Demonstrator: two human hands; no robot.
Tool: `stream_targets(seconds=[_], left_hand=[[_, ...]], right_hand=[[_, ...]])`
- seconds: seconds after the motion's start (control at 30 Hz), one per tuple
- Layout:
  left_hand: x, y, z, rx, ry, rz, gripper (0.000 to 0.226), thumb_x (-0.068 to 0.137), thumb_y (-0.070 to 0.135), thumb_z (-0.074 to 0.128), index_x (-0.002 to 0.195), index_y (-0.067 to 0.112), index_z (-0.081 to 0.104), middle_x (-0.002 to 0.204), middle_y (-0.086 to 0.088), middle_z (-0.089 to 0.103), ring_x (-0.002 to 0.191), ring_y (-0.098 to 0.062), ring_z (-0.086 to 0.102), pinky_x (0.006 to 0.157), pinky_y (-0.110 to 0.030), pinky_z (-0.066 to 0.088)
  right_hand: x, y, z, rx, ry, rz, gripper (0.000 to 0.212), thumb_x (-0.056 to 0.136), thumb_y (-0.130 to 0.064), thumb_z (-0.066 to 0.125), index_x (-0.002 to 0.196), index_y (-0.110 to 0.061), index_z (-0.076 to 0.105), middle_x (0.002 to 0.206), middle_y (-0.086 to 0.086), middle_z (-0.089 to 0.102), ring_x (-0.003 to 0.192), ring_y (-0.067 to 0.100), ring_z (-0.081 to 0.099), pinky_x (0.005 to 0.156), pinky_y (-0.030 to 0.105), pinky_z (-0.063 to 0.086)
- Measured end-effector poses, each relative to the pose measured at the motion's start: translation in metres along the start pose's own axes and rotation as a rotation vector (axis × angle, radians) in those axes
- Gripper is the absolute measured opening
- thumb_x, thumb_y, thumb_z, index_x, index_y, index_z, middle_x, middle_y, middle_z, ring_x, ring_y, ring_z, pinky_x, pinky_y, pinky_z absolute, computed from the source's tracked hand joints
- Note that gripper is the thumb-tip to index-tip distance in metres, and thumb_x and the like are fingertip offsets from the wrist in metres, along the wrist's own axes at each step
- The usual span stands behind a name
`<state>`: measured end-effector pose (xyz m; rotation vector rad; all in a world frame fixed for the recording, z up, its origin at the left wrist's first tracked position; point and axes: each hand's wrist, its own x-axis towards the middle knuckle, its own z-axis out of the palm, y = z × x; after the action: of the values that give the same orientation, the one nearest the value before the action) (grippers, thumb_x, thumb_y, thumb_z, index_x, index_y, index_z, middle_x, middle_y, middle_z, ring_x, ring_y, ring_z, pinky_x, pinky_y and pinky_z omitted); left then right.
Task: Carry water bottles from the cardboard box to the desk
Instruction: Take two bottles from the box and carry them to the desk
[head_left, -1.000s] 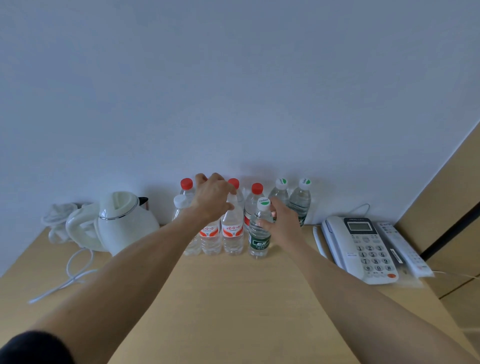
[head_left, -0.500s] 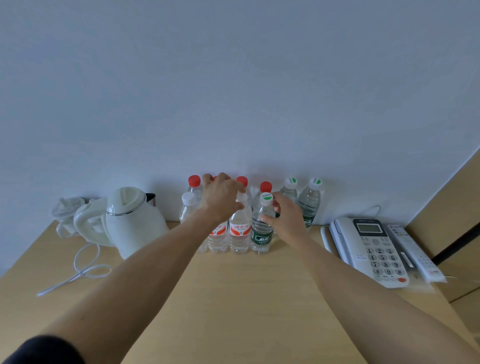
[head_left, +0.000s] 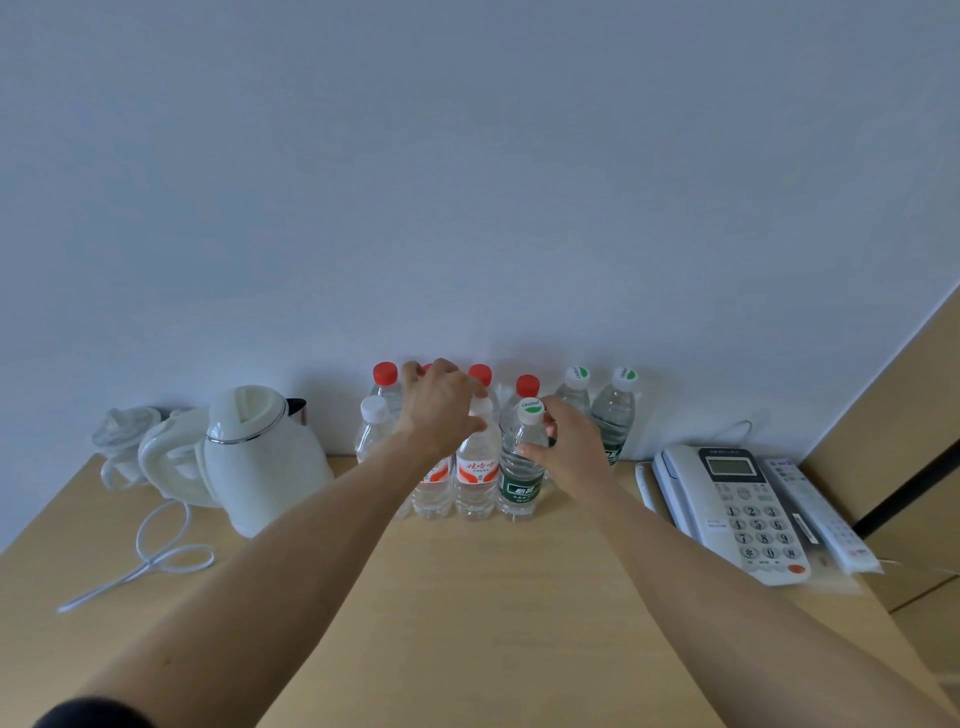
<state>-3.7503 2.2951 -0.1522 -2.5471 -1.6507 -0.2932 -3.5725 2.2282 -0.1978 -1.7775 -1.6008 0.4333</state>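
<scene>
Both hands are still resting at the bottle cluster, hardly shifted from a moment ago. The left hand (head_left: 441, 408) is curling its fingers over a red-labelled bottle (head_left: 475, 467), while the right hand (head_left: 569, 447) is pinching the neck of the green-labelled bottle (head_left: 522, 467) — both bottles standing on the surface (head_left: 467, 597) against the wall. Judging by this, the placing is nearly finishing — release looks next.
</scene>
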Motion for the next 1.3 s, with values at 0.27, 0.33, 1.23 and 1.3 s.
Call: stream_targets(seconds=[0.27,0.33,1.23,1.3], left_hand=[[-0.007,0.001,-0.005,-0.035,-0.029,0.004,0.048,0.086,0.049,0.073,0.131,0.037,0.062,0.136,0.001,0.059,0.138,-0.017,0.039,0.11,-0.05,0.022],[-0.01,-0.001,-0.008,-0.058,-0.023,0.018,0.051,0.085,0.046,0.075,0.133,0.037,0.06,0.134,0.004,0.061,0.14,-0.017,0.038,0.11,-0.051,0.021],[-0.015,-0.024,-0.011,-0.2,0.057,0.203,0.023,0.093,0.043,0.064,0.109,0.027,0.07,0.125,0.004,0.065,0.124,-0.021,0.053,0.107,-0.043,0.035],[-0.013,-0.022,-0.012,-0.204,0.053,0.223,0.025,0.094,0.043,0.063,0.11,0.024,0.069,0.123,0.001,0.065,0.119,-0.022,0.055,0.104,-0.041,0.038]], right_hand=[[-0.003,-0.001,0.001,0.009,-0.003,0.031,0.055,0.079,-0.019,0.082,0.128,-0.016,0.057,0.105,-0.003,0.059,0.092,0.01,0.052,0.08,0.024,0.039],[-0.004,-0.001,-0.001,0.015,-0.007,0.035,0.062,0.078,-0.02,0.083,0.133,-0.019,0.053,0.114,-0.002,0.063,0.102,0.013,0.058,0.086,0.028,0.046],[-0.025,-0.029,-0.023,-0.366,-0.024,-0.027,0.068,0.081,-0.011,0.063,0.144,-0.027,0.043,0.139,0.003,0.044,0.125,0.025,0.046,0.102,0.037,0.042],[-0.025,-0.033,-0.024,-0.382,-0.024,-0.018,0.065,0.082,-0.013,0.063,0.143,-0.025,0.045,0.138,0.004,0.045,0.125,0.025,0.047,0.099,0.037,0.044]])
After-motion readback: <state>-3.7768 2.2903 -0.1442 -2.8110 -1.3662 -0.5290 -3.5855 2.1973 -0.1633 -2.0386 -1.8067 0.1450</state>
